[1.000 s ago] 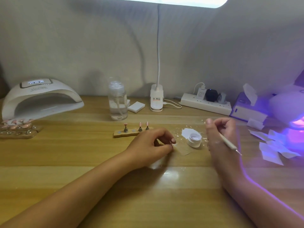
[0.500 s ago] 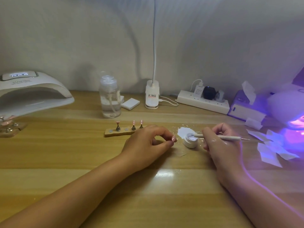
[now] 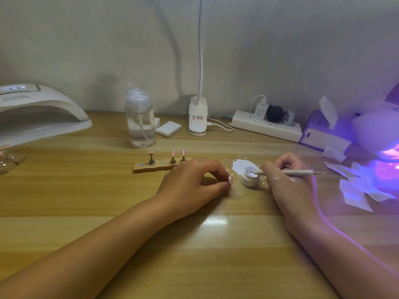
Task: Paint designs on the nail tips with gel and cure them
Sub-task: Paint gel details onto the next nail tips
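Observation:
My left hand (image 3: 194, 182) rests on the wooden table and pinches a small pink nail tip (image 3: 230, 180) between thumb and forefinger. My right hand (image 3: 289, 182) grips a thin white dotting pen (image 3: 287, 172), held level, its left end dipped into a small open white gel pot (image 3: 249, 176). A white smear of gel or paper (image 3: 240, 164) lies just behind the pot. Behind my left hand a wooden holder strip (image 3: 151, 167) carries three pink nail tips (image 3: 172, 153) on metal stands.
A large white curing lamp (image 3: 36, 113) stands far left, another tip holder (image 3: 8, 158) beside it. A clear pump bottle (image 3: 140, 119), white pads (image 3: 168, 128), desk lamp base (image 3: 197, 117) and power strip (image 3: 267, 126) line the back. A glowing UV lamp (image 3: 386, 152), tissue box (image 3: 323, 134) and torn wipes (image 3: 358, 186) sit right.
My right hand turned the pen from pointing down-right to level and brought its end into the gel pot. My left hand kept its pinch on the tip. The view shifted right.

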The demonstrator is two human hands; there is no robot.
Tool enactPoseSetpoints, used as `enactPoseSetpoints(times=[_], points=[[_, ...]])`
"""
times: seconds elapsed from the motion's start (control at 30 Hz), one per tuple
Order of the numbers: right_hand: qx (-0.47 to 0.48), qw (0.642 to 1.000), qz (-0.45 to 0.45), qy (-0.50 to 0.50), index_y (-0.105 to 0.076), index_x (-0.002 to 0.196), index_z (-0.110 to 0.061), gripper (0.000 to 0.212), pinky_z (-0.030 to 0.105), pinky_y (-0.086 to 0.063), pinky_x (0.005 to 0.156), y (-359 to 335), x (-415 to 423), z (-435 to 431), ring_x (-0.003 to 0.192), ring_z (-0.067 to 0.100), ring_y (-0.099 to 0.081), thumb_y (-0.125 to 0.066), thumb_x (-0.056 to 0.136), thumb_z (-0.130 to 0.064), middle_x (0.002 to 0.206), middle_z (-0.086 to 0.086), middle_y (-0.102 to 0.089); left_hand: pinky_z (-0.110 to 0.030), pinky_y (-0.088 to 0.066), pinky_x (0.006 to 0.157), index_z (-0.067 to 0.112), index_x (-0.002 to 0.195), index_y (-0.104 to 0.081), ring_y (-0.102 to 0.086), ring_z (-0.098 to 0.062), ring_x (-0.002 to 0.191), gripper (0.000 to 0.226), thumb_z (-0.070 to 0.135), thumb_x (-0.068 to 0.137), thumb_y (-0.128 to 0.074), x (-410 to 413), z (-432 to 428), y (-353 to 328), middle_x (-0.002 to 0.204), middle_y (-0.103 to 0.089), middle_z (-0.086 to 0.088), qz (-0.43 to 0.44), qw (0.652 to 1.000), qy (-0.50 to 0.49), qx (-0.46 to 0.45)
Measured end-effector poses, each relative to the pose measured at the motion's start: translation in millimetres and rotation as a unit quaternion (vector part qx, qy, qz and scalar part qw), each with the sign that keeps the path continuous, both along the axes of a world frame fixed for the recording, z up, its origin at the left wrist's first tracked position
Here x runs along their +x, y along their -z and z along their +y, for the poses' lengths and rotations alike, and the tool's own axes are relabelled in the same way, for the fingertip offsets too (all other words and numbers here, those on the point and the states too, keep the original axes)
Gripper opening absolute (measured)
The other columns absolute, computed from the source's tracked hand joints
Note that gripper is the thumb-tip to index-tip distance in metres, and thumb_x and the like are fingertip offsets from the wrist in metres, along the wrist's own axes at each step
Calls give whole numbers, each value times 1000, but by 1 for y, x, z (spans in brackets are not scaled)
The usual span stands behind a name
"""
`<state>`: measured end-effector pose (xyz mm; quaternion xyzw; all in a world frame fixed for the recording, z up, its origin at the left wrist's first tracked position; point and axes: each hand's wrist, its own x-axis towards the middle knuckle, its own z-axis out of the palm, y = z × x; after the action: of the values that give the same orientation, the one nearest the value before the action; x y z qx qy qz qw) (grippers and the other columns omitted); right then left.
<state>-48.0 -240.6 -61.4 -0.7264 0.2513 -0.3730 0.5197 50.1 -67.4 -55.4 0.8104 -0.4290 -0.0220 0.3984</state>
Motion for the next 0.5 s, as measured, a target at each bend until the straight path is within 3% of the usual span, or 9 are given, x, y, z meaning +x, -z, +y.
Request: enactPoseSetpoints(times=[0.17, 0.27, 0.5], points=[[-1, 1000, -5, -4, -45, 64, -18, 26, 30, -28, 54, 2, 1, -2, 58, 13, -35, -69, 73, -18, 59, -2, -44, -25, -39, 64, 50, 75, -64, -53, 9, 63, 14, 42, 81, -73, -1, 0, -1, 90, -64, 24, -11, 1000, -6, 3], [-1, 1000, -6, -4, -44, 66, -17, 23, 29, -27, 54, 2, 1, -1, 58, 13, -35, -66, 69, -24, 59, -1, -43, -24, -38, 63, 50, 76, -64, -53, 10, 63, 12, 44, 80, -73, 0, 0, -1, 88, -64, 25, -6, 1000, -8, 6], [-1, 1000, -5, 2, -46, 63, -20, 27, 29, -28, 52, 1, 1, -1, 55, 11, -36, -70, 77, -15, 57, -4, -45, -23, -37, 63, 47, 84, -68, -53, 10, 64, 8, 40, 81, -71, 2, 0, -1, 89, -64, 27, -1, 1000, -1, 10]])
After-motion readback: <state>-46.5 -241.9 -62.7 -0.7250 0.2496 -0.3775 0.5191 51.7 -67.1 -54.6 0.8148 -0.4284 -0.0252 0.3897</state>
